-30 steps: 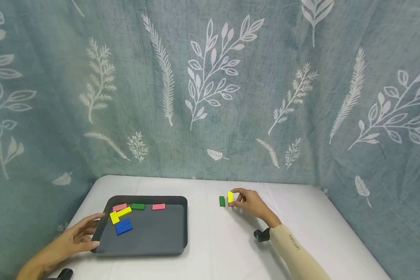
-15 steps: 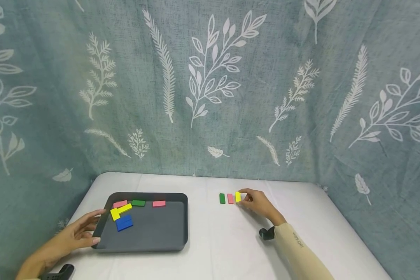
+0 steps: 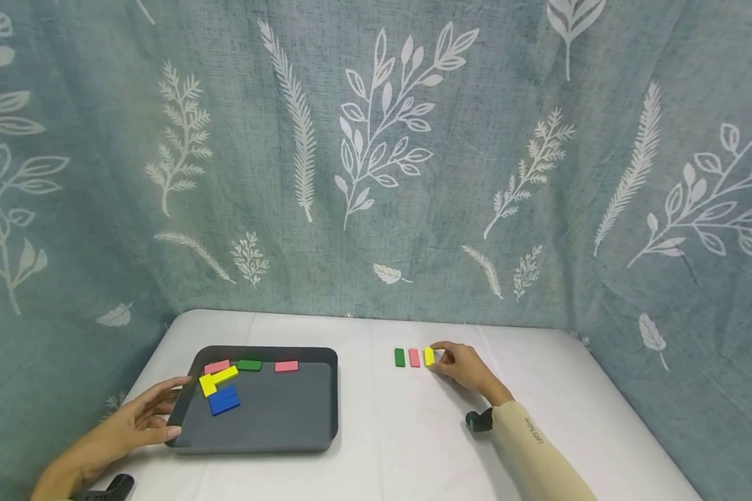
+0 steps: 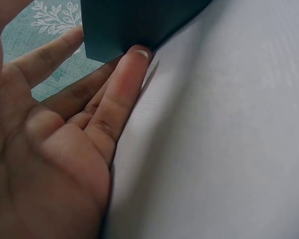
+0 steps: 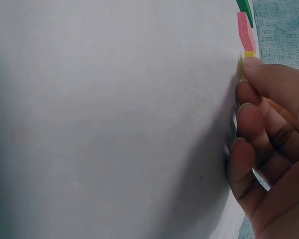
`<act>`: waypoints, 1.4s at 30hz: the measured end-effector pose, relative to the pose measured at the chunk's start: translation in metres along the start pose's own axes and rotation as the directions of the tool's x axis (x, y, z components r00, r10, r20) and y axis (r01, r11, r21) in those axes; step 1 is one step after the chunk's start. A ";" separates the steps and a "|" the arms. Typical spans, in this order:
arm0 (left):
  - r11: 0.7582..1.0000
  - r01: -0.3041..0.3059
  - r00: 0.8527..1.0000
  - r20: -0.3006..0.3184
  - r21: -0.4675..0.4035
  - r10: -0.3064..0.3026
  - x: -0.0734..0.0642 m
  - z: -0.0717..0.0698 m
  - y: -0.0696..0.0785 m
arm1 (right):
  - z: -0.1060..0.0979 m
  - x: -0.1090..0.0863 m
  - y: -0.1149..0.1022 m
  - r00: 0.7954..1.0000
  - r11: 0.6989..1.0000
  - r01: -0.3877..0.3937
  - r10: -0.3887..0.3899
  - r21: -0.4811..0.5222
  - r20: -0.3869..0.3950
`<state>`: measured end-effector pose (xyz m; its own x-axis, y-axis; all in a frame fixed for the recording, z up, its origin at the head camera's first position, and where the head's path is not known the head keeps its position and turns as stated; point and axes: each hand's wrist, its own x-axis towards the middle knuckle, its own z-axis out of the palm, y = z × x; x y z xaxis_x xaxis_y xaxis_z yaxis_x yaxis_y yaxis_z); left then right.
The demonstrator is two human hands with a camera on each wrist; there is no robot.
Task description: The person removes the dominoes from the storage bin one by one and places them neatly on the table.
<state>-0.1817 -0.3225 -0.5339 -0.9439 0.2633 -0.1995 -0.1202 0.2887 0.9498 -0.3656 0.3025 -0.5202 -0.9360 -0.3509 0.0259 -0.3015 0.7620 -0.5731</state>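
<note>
In the head view, my right hand (image 3: 466,367) pinches a yellow block (image 3: 429,357) between thumb and fingertips, low over the white table. Left of it lie a pink block (image 3: 414,358) and a green block (image 3: 400,358), forming a row of upright-pointing pieces with small gaps. The right wrist view shows the thumb covering most of the yellow block (image 5: 249,54), close to the end of the pink one (image 5: 245,31). My left hand (image 3: 139,419) touches the left wall of a dark grey tray (image 3: 276,449), its fingers spread along that side.
Inside the tray, toward its left and back, lie pink (image 3: 286,366), green (image 3: 249,365), yellow (image 3: 226,375) and blue blocks (image 3: 224,401), some overlapping. A leaf-patterned curtain (image 3: 288,174) hangs behind and beside the white table (image 3: 376,431).
My right hand has shifted right with the yellow block, bringing the pink block beside the green one into view. The left hand stays at the tray; the view has tilted slightly.
</note>
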 end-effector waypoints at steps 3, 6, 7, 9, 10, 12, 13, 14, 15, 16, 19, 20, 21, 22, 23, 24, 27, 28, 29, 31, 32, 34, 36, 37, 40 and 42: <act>1.000 -0.006 1.000 -0.002 0.005 0.006 0.001 0.000 0.000 | -0.001 0.001 -0.001 1.000 1.000 0.001 -0.001 -0.001 0.001; 1.000 -0.007 1.000 0.002 0.003 0.007 0.001 0.000 0.001 | -0.001 0.000 -0.001 1.000 1.000 -0.005 0.005 -0.003 0.005; 1.000 -0.007 1.000 0.005 0.003 0.007 0.000 0.000 0.001 | -0.001 0.000 0.000 1.000 1.000 -0.008 0.008 -0.002 0.008; 1.000 -0.004 1.000 0.003 0.007 0.004 0.000 0.000 0.001 | 0.000 -0.001 0.000 1.000 1.000 -0.015 0.015 0.002 0.013; 1.000 -0.002 1.000 0.000 0.008 0.002 -0.001 0.000 0.002 | 0.000 -0.001 0.001 1.000 1.000 -0.020 0.020 0.004 0.017; 1.000 0.000 1.000 -0.005 0.014 0.000 -0.001 0.001 0.002 | 0.000 0.000 0.001 0.999 1.000 -0.028 0.028 0.012 0.023; 1.000 0.002 1.000 -0.008 0.015 -0.002 -0.001 0.001 0.002 | 0.000 -0.001 0.001 0.999 0.999 -0.034 0.034 0.015 0.024; 1.000 0.005 1.000 -0.012 0.016 -0.005 -0.001 0.001 0.001 | 0.000 -0.001 0.001 0.999 0.999 -0.034 0.034 0.017 0.026; 1.000 0.006 1.000 -0.012 0.018 -0.005 -0.001 0.001 0.001 | 0.000 -0.001 0.001 0.999 0.999 -0.041 0.041 0.020 0.028; 1.000 0.005 1.000 -0.014 0.023 -0.004 0.000 0.001 0.001 | 0.000 -0.001 0.001 0.999 0.999 -0.045 0.045 0.023 0.031; 0.999 0.003 1.000 -0.024 0.043 -0.002 0.001 0.000 0.001 | -0.001 -0.001 0.002 0.998 0.999 -0.047 0.046 0.028 0.035; 0.999 0.001 1.000 -0.026 0.049 0.000 0.001 0.000 0.001 | -0.001 -0.001 0.002 0.998 0.998 -0.046 0.045 0.031 0.039; 0.998 -0.003 1.000 -0.027 0.056 0.004 0.001 0.000 0.001 | -0.002 -0.001 0.002 0.998 0.998 -0.051 0.049 0.031 0.042; 0.998 -0.004 1.000 -0.030 0.061 0.006 0.001 -0.001 0.001 | -0.002 -0.001 0.002 0.998 0.998 -0.048 0.046 0.032 0.044; 0.998 -0.003 1.000 -0.031 0.061 0.005 0.001 -0.001 0.000 | -0.003 -0.001 0.001 0.998 0.998 -0.045 0.044 0.033 0.044; 0.998 -0.005 1.000 -0.029 0.060 0.007 0.001 -0.001 0.000 | -0.003 -0.001 0.001 0.998 0.998 -0.042 0.041 0.036 0.041; 0.998 -0.008 1.000 -0.026 0.057 0.009 -0.001 0.000 0.000 | -0.004 -0.001 -0.002 0.999 0.998 -0.039 0.038 0.044 0.016; 0.998 -0.007 1.000 -0.028 0.055 0.009 -0.001 0.000 0.001 | -0.004 0.000 -0.004 1.000 0.998 -0.031 0.031 0.047 0.002; 0.999 -0.006 1.000 -0.030 0.052 0.008 -0.001 -0.001 0.001 | -0.004 0.001 -0.005 0.999 0.998 -0.030 0.031 0.046 -0.013; 0.999 -0.007 0.999 -0.033 0.050 0.009 -0.001 -0.001 0.002 | -0.004 0.002 -0.009 0.999 0.999 -0.033 0.035 0.042 -0.038; 0.999 -0.005 0.999 -0.036 0.048 0.007 -0.001 -0.001 0.002 | -0.004 0.003 -0.011 0.998 0.999 -0.033 0.035 0.042 -0.049; 0.999 -0.003 0.999 -0.037 0.044 0.005 -0.001 -0.001 0.002 | -0.003 0.005 -0.016 0.997 0.999 -0.026 0.029 0.040 -0.065; 0.999 -0.003 0.999 -0.033 0.041 0.004 -0.001 0.000 0.002 | -0.002 0.006 -0.022 0.997 0.999 -0.018 0.022 0.047 -0.073; 0.999 -0.002 1.000 -0.031 0.040 0.003 -0.001 0.000 0.002 | -0.002 0.006 -0.025 0.997 0.999 -0.010 0.013 0.052 -0.075; 0.999 0.006 1.000 -0.022 0.038 -0.005 0.000 0.000 0.002 | -0.001 0.008 -0.036 0.997 0.998 0.022 -0.017 0.065 -0.075; 0.999 0.011 1.000 -0.018 0.038 -0.010 0.001 0.000 0.002 | 0.001 0.009 -0.044 0.997 0.996 0.045 -0.039 0.075 -0.072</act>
<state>-0.1830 -0.3219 -0.5324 -0.9479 0.2438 -0.2050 -0.1188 0.3265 0.9377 -0.3604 0.2657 -0.4953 -0.9341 -0.3407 0.1070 -0.3286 0.7025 -0.6313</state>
